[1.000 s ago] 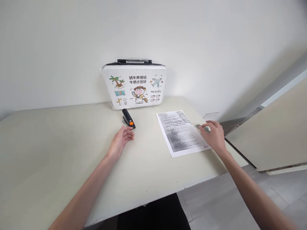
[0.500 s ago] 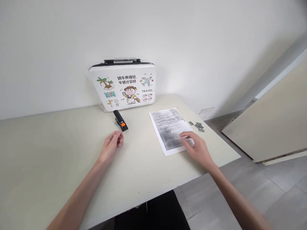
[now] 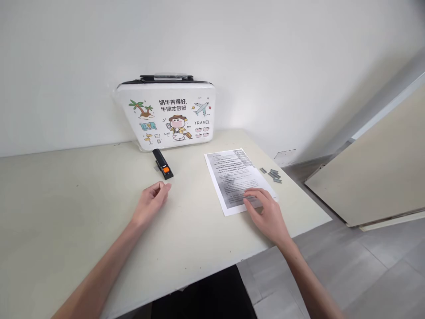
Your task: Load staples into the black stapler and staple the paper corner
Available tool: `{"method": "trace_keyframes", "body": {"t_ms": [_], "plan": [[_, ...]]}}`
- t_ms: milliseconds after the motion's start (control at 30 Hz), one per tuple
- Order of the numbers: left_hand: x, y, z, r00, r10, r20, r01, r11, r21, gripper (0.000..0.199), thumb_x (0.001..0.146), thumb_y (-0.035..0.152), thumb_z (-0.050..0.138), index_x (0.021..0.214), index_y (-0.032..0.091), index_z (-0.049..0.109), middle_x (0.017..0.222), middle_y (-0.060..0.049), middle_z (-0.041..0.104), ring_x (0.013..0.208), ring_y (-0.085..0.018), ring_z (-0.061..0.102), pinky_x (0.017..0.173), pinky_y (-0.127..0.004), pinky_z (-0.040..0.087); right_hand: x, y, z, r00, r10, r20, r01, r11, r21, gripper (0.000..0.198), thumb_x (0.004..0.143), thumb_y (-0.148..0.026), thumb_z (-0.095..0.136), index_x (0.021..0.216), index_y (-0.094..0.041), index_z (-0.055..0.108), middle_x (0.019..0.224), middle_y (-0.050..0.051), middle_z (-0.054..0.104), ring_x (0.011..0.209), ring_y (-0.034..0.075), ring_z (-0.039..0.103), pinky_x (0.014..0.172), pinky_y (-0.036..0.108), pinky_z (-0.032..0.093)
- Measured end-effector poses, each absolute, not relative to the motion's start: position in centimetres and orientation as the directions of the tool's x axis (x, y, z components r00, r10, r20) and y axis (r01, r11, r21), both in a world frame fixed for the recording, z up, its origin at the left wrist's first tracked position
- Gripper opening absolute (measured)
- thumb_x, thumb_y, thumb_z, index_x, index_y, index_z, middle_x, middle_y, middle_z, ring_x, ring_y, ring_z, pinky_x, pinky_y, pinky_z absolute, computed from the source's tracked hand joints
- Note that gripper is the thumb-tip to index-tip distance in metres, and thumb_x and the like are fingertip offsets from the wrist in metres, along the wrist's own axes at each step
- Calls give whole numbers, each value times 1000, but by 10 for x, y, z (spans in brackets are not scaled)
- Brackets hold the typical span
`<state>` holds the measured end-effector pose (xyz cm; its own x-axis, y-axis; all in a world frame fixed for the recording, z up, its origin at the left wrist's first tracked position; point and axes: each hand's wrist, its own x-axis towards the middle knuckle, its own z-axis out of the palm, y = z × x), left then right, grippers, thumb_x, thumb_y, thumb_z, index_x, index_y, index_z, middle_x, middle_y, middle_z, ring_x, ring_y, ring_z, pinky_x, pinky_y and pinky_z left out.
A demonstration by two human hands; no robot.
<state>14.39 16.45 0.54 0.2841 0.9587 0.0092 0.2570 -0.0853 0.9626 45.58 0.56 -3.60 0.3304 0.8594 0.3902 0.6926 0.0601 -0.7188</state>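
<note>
My left hand (image 3: 151, 203) rests on the table with its fingers curled in and the thumb laid over them; nothing shows in it. Just beyond its knuckles lies a black stapler (image 3: 163, 164) with an orange patch near its front end, apart from the hand. My right hand (image 3: 265, 214) is over the lower right part of a printed sheet of paper (image 3: 232, 179), thumb and fingers apart. Whether its fingertips press on the paper I cannot tell. Several grey strips of staples (image 3: 274, 175) lie to the right of the sheet.
A white case (image 3: 169, 113) with cartoon prints and a black handle leans against the wall (image 3: 252, 57) at the back of the table (image 3: 83, 212). Past the table's right edge are the grey floor (image 3: 348, 266) and a pale panel (image 3: 372, 173). Something black (image 3: 202, 297) is below the front edge.
The view has shifted slightly. My right hand has come a little toward me over the sheet, and my left hand is slightly farther from the stapler. The stapler and paper lie as before.
</note>
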Motion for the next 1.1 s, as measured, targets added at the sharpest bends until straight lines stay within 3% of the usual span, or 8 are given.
{"method": "trace_keyframes", "body": {"t_ms": [100,200,267,400,567,700,900,1100], "plan": [[149,160,6,211,973,96,383,-173,908,38,92,52,66,71,24,50,67,2,48,60,-16,41,57,-30,30,457,5,-39,347,848,401,701,49,-711,23,101,-42,57,112,-29,71,123,12,72,119,32,67,63,38,57],[151,162,0,134,961,243,516,-277,810,26,93,49,61,87,24,60,89,-4,63,81,-22,58,70,-32,44,458,5,-40,360,845,396,704,32,-710,25,102,-44,55,112,-28,71,123,12,72,119,32,67,66,39,57],[150,166,-8,109,948,299,586,-304,751,25,92,47,59,100,24,60,109,-8,66,101,-27,62,85,-37,50,459,4,-40,370,845,386,707,14,-707,26,102,-45,54,112,-28,70,124,11,71,120,31,66,67,38,57],[146,173,-19,107,957,268,654,-271,707,37,91,47,58,118,23,56,132,-13,63,128,-32,58,108,-49,47,459,5,-43,375,849,373,722,-15,-692,25,103,-44,54,113,-28,70,125,10,71,122,30,65,67,35,57],[143,175,-23,164,956,243,674,-288,680,40,92,47,57,125,24,55,137,-12,66,131,-32,60,113,-51,45,460,5,-47,359,867,347,740,-37,-672,25,102,-42,54,116,-29,70,131,10,69,124,30,64,69,37,59],[144,174,-22,256,933,252,684,-360,634,37,92,44,56,125,26,55,144,-9,65,137,-31,57,119,-54,37,458,4,-49,330,878,348,772,-38,-635,27,103,-41,54,122,-30,69,137,10,68,129,32,62,88,47,60],[145,171,-19,393,890,233,682,-452,575,31,95,43,54,122,28,56,154,-5,60,142,-31,52,123,-58,30,456,5,-49,247,890,384,843,-3,-537,33,106,-39,51,133,-27,65,144,9,67,138,33,58,111,57,50],[144,170,-22,439,859,263,631,-503,591,30,97,45,56,120,27,60,141,-5,68,134,-29,60,119,-53,40,447,1,-50,165,895,414,895,41,-444,30,107,-36,49,129,-25,67,140,11,70,130,34,65,105,58,53]]}}
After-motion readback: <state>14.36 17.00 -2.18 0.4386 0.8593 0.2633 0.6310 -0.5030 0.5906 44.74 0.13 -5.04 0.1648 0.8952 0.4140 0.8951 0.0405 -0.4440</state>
